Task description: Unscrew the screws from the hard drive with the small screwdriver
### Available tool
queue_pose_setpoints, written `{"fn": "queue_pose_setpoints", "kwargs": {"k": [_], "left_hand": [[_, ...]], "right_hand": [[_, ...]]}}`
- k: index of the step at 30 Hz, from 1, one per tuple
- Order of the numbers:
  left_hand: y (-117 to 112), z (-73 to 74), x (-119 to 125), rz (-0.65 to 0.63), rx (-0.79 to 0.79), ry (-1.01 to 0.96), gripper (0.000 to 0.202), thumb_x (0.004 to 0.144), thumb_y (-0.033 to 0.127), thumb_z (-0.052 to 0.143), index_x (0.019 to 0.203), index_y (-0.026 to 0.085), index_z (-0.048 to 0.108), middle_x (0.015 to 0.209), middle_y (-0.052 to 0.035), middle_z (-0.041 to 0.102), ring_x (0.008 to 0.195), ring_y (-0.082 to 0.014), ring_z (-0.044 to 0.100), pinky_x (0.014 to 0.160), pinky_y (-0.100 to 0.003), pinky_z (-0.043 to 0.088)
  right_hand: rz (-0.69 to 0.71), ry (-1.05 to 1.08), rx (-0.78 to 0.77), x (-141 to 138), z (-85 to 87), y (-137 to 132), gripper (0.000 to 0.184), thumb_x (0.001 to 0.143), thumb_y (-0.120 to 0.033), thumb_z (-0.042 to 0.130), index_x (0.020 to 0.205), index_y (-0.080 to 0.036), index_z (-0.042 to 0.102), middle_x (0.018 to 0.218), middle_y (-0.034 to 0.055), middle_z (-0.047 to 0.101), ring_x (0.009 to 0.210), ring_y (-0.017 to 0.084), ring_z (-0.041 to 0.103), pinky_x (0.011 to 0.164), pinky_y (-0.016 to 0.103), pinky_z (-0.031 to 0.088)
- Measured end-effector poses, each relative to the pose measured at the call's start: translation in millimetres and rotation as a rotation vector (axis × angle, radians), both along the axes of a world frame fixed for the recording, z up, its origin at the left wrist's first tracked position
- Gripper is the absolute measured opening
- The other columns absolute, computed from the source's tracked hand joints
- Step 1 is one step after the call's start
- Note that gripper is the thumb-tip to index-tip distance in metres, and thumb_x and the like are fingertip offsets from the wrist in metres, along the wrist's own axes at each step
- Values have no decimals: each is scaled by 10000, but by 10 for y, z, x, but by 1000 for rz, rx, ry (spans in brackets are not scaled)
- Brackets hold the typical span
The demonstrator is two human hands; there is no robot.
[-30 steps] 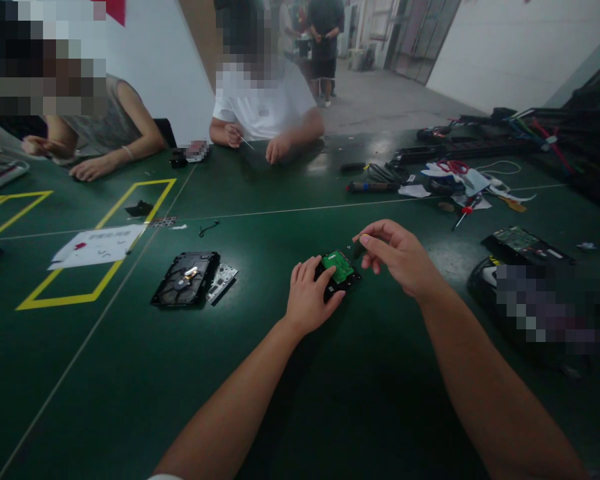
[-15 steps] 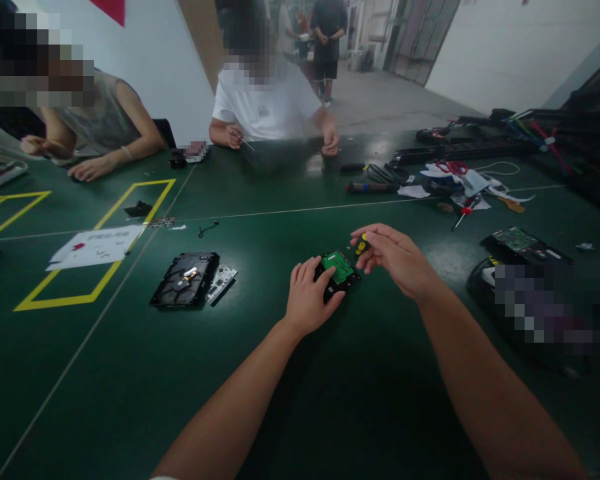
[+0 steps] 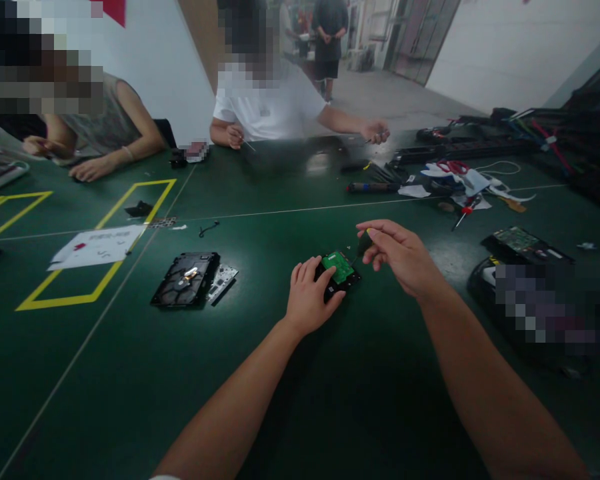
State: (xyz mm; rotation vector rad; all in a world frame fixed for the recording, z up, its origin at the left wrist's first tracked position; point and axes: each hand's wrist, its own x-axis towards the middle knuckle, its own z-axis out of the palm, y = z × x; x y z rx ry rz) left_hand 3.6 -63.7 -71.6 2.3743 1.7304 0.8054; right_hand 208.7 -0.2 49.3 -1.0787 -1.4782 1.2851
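Observation:
A black hard drive with a green circuit board (image 3: 341, 265) lies on the table in front of me. My left hand (image 3: 310, 293) holds it, fingers across its left side and top, thumb along the near edge. Pinched in my right hand (image 3: 393, 257) is a small screwdriver (image 3: 364, 243) with a dark and yellow handle. Its shaft slants down to the board's right edge; the exact spot of the tip is too small to make out. A tiny light bit (image 3: 349, 247) sits just beyond the drive.
Left of my hands lie another black drive casing (image 3: 186, 280) and a silver plate (image 3: 223, 283). Papers (image 3: 97, 247) rest inside yellow tape. On the right are a circuit board (image 3: 523, 243), a dark bag (image 3: 490, 300) and a red screwdriver (image 3: 465, 213). Two people sit opposite.
The screwdriver handle has turned in my right fingers, showing less yellow. My left hand and the drive stay put. Across the table, a co-worker's arm has reached out to the right.

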Motion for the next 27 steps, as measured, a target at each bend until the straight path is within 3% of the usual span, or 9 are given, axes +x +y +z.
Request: {"fn": "queue_pose_setpoints", "kwargs": {"k": [7,14,20,27], "left_hand": [[2,1,7,2,1,2,556,965,520,685,1457,269,617,1640,-142,454,1531,-389,402,1264,-634,297],[-7,7,8,9,-4,6,553,976,527,669,1465,273,615,1643,-136,451,1536,-384,395,1269,-638,297],[-4,10,6,6,-2,10,558,970,524,679,1464,274,613,1637,-134,456,1527,-383,404,1266,-636,299],[-1,9,3,3,-3,11,558,965,525,685,1456,269,620,1637,-140,452,1527,-384,403,1265,-637,301]], "right_hand": [[-30,58,-17,-23,-51,17,261,984,-443,691,1139,-234,703,1173,76,726,730,127,710,623,272,567],[-39,-108,93,-1,-82,23,388,916,-545,774,1076,-214,651,1056,64,719,676,128,663,540,266,512],[-84,-130,74,10,-136,42,485,835,-556,856,1064,-215,599,1035,61,713,642,121,650,502,255,491],[-12,-18,70,-14,-106,43,419,922,-549,767,1141,-237,591,1146,66,697,642,119,678,499,258,509]]}}
